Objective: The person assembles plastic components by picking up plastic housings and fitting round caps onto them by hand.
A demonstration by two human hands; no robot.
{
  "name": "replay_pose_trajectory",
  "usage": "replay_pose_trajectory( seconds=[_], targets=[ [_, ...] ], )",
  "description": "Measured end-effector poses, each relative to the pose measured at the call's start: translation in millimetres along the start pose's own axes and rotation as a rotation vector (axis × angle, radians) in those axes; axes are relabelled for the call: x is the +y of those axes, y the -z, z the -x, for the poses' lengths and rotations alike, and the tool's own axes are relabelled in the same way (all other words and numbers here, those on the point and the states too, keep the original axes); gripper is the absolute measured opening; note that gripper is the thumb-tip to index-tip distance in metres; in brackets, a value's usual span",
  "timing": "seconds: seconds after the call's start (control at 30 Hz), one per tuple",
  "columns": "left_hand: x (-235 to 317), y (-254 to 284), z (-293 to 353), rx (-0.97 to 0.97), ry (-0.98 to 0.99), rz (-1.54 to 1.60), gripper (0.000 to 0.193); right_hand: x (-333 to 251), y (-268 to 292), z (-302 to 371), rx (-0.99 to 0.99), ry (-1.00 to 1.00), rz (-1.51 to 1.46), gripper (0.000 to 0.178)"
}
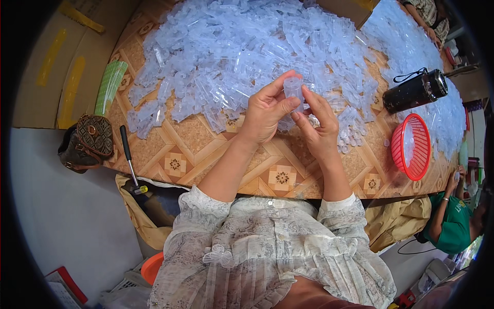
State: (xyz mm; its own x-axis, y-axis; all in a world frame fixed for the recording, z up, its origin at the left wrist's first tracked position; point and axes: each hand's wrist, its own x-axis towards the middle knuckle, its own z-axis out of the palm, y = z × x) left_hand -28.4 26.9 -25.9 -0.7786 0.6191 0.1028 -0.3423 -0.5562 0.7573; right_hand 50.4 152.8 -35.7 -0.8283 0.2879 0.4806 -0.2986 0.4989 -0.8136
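Both my hands are raised over the front of the table, around one small clear plastic container (294, 88) with a round rim. My left hand (267, 109) grips it between thumb and fingers. From the other side, my right hand (320, 121) closes on it with bent fingers and thumb. Part of the container's lower end is hidden by the fingers. Just beyond my hands spreads a large heap of clear plastic pieces (226, 51). Small round clear caps (350, 135) lie loose beside my right hand.
A red plastic basket (426, 147) and a black cylindrical bottle or speaker (414, 91) with a strap stand at right. At left are a brown patterned bag (95, 139), a black-handled tool (126, 149) and a cardboard box (56, 67). Other people sit at the right.
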Motion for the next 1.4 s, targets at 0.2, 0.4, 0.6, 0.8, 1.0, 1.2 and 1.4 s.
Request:
replay_pose_trajectory(
  seconds=[0.2, 0.4, 0.6, 0.8, 1.0, 1.2, 1.4],
  targets=[
    [-10, -6, -1, 0.089, -0.07, 0.003, 0.055, 0, -5, 1, -0.005, 0.104, 0.176, 0.057],
    [-15, -11, 0, 0.134, -0.01, 0.084, 0.053, 0, -9, 0, 0.067, 0.162, 0.335, 0.057],
    [2, 4, -3, 0.053, 0.07, -0.027, 0.047, -3, -2, 5, 0.045, -0.204, -0.023, 0.046],
    [7, 15, -4, 0.009, 0.051, -0.202, 0.037, 3, -4, 11, -0.109, -0.353, -0.272, 0.045],
    [3, 6, 3, 0.073, -0.069, -0.296, 0.032, -16, 0, 7, -0.109, -0.331, -0.108, 0.045],
    [-4, -9, 2, 0.098, -0.072, -0.133, 0.036, -6, 6, 2, -0.09, -0.4, -0.444, 0.047],
    [-6, 1, 3, 0.095, -0.046, -0.061, 0.029, -37, 42, -3, -0.142, -0.227, 0.027, 0.05]
  ],
)
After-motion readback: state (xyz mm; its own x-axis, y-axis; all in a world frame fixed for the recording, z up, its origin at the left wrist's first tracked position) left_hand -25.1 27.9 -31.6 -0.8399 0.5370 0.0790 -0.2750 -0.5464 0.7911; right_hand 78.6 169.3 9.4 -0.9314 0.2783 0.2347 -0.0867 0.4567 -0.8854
